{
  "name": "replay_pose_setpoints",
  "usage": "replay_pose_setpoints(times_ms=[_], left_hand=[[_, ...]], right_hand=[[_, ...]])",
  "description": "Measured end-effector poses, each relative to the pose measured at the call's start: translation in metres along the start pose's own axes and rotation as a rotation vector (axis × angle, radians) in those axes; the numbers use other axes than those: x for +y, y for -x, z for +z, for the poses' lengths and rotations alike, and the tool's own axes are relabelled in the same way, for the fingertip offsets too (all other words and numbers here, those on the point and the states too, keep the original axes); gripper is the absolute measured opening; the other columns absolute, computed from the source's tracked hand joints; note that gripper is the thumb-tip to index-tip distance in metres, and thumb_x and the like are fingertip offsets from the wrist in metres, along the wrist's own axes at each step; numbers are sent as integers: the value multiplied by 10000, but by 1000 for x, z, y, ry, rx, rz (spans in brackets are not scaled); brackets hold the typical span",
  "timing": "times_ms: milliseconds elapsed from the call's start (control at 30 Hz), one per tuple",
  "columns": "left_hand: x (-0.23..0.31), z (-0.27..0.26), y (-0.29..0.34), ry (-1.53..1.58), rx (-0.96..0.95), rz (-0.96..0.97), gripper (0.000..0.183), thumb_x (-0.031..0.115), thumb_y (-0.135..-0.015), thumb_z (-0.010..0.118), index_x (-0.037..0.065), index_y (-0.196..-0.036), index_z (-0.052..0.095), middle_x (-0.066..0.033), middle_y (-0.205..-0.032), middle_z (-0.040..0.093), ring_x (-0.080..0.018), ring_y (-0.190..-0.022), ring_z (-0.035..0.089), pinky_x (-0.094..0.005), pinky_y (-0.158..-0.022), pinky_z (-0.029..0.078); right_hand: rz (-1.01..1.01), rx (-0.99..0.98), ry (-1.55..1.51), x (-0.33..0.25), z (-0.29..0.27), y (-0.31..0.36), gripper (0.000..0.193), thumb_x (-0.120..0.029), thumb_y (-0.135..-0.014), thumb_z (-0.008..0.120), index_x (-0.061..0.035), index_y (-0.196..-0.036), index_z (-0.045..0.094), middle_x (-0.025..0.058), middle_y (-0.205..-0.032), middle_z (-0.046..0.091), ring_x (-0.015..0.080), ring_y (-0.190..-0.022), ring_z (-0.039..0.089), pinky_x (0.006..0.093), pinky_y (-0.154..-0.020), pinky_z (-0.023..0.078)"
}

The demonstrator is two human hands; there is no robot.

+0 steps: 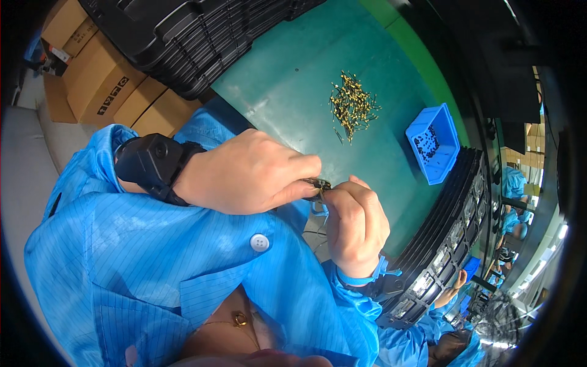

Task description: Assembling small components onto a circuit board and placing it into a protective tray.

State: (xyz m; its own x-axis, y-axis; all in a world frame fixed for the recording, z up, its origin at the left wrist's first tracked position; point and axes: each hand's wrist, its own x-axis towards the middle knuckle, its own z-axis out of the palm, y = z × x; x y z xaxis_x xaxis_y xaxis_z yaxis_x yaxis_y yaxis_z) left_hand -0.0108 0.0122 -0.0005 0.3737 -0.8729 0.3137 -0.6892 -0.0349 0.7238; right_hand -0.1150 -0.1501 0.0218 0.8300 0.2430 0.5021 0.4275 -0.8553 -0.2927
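Observation:
My left hand [247,174], with a black strapped device [153,162] on its wrist, pinches a small dark part [318,183] between thumb and fingers. Against the right end of that part, my right hand [358,223] has its fingertips pressed together. Whatever lies between those fingertips is hidden. A blue band [364,280] circles the right wrist. Beyond both hands, a loose pile of small black and yellow pieces [353,105] lies on the green tabletop [275,92]. To its right stands a blue bin [451,147] with several tiny black pieces inside.
Black trays [183,46] are stacked at the upper left, beside cardboard boxes [101,79]. More black trays [437,244] holding parts line the right side. At the lower right, a co-worker's hand [454,289] and blue sleeve show close to the trays.

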Motion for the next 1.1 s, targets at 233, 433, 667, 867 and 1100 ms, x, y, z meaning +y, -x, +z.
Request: replay_pose_setpoints(times_ms=[233, 433, 667, 867, 1100], left_hand=[[1, 1, 1, 6, 17, -15, 180, 170, -742, 635, 42, -794, 520, -103, -623, 534, -301, -550, 554, -369, -475, 426], [0, 3, 2, 18, 18, -18, 160, 143, -743, 629, 40, -805, 523, -105, -628, 536, -304, -551, 553, -366, -470, 425], [-1, 3, 1, 23, 9, -19, 169, 150, -750, 627, 36, -823, 526, -110, -639, 545, -306, -558, 557, -366, -469, 423], [0, 3, 1, 21, 4, -19, 170, 167, -763, 617, 36, -818, 522, -110, -633, 539, -309, -556, 554, -369, -469, 421], [0, 2, 1, 32, 15, 0, 179, 180, -762, 616, 39, -800, 513, -107, -623, 528, -307, -548, 549, -373, -471, 420]], right_hand=[[8, 14, 7, -1, 0, 0, 271, -22, -611, 623, 5, -878, 582, 102, -804, 566, 222, -717, 586, 369, -737, 519], [-1, -1, 22, -1, -1, 0, 253, -16, -628, 617, 1, -878, 582, 98, -807, 568, 218, -717, 586, 363, -741, 518], [-12, 5, 45, 0, -1, 1, 247, -12, -630, 610, 1, -874, 577, 100, -804, 566, 214, -710, 582, 352, -741, 516], [-25, -11, 58, -1, -3, -1, 256, -19, -623, 603, 8, -875, 574, 102, -803, 564, 215, -711, 581, 348, -735, 514], [-3, -5, 10, -1, -4, 1, 271, -29, -610, 611, 9, -876, 578, 106, -813, 570, 217, -721, 585, 354, -733, 514]])
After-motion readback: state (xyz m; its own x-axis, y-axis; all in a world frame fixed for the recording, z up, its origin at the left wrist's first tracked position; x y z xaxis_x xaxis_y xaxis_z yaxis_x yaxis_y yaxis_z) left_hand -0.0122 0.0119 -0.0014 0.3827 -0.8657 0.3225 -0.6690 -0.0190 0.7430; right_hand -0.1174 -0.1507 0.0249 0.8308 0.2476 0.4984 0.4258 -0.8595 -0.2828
